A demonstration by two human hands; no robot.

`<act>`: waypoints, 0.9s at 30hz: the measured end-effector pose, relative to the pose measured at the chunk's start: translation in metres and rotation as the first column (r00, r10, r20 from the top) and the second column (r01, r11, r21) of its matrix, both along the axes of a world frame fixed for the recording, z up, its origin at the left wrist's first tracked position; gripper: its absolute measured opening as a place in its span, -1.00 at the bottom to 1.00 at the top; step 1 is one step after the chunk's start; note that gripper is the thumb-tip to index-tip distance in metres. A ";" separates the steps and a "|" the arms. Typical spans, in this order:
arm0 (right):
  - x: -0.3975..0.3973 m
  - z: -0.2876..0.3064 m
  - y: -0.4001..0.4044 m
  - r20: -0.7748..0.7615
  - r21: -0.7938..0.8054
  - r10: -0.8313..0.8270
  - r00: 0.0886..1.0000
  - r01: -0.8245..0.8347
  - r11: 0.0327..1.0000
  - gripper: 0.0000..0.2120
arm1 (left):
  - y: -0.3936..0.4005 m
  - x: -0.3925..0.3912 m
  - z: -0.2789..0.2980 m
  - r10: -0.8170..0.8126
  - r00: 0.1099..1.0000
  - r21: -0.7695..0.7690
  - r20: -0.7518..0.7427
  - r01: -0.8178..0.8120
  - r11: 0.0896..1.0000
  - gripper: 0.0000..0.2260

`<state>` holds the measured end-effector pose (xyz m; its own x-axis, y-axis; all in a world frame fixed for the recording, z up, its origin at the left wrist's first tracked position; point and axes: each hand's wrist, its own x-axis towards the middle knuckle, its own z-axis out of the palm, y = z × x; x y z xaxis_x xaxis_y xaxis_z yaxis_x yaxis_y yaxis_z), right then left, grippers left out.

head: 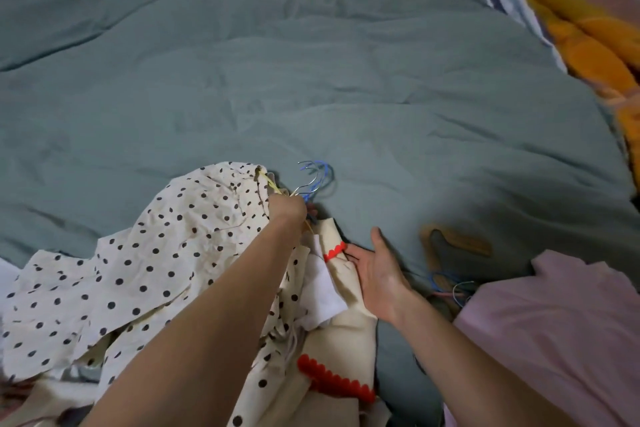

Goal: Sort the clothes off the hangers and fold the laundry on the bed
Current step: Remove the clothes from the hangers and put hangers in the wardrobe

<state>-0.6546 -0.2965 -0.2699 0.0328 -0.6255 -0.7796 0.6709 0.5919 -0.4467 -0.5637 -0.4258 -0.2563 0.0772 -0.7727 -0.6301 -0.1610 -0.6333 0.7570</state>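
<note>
Low in the frame, left of centre: a heap of clothes topped by a cream polka-dot garment (145,260), crumpled, with a cream piece trimmed in red scallops (337,291) beside it toward the middle. Soft, light cloth by the look of it, apt to slump and drag, so probably best taken at the shoulders or collar once freed. Bunched above the heap, a cluster of wire hangers (311,184), blue and silver hooks pointing toward the upper frame; thin, springy, likely to snag on each other and on necklines. Left hand (287,208) clenched around the hanger necks at the top of the dotted garment. Right hand (377,270) spread, fingers straight, palm against the edge of the red-trimmed piece, gripping nothing. Further right, a wooden hanger (457,244) on the teal bedcover (311,80), more wire hangers just below it, and a pink garment (554,329) at lower right. At upper right, an orange patterned blanket (588,45).
</note>
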 end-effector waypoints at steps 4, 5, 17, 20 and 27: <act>0.002 0.024 -0.001 0.013 -0.044 -0.019 1.000 0.019 0.999 -0.28 | 0.004 0.016 0.029 0.274 0.870 0.164 -0.410 -0.225 0.960 -0.79; 0.002 0.034 0.000 0.016 -0.059 -0.027 1.000 0.027 0.998 -0.30 | 0.005 0.026 0.043 0.271 0.833 0.212 -0.481 -0.190 0.959 -0.78; 0.056 0.251 0.056 -0.149 -0.320 0.090 0.985 -0.134 0.938 -0.51 | 0.098 0.123 0.284 -0.063 0.681 -0.029 -0.730 0.062 0.998 -0.83; 0.064 0.310 0.083 -0.248 -0.410 0.113 0.962 -0.210 0.887 -0.55 | 0.134 0.143 0.342 -0.076 0.674 -0.107 -0.735 -0.004 0.994 -0.85; 0.110 0.446 0.151 -0.427 -0.591 0.165 0.889 -0.413 0.693 -0.64 | 0.218 0.213 0.466 -0.188 0.676 -0.296 -0.713 -0.046 0.954 -0.80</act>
<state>-0.5448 -0.1454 0.1761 0.1329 -0.9751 -0.1775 0.2637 0.2074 -0.9421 -0.3509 -0.2081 0.2094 -0.3756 -0.8985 -0.2271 0.4774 -0.3976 0.7836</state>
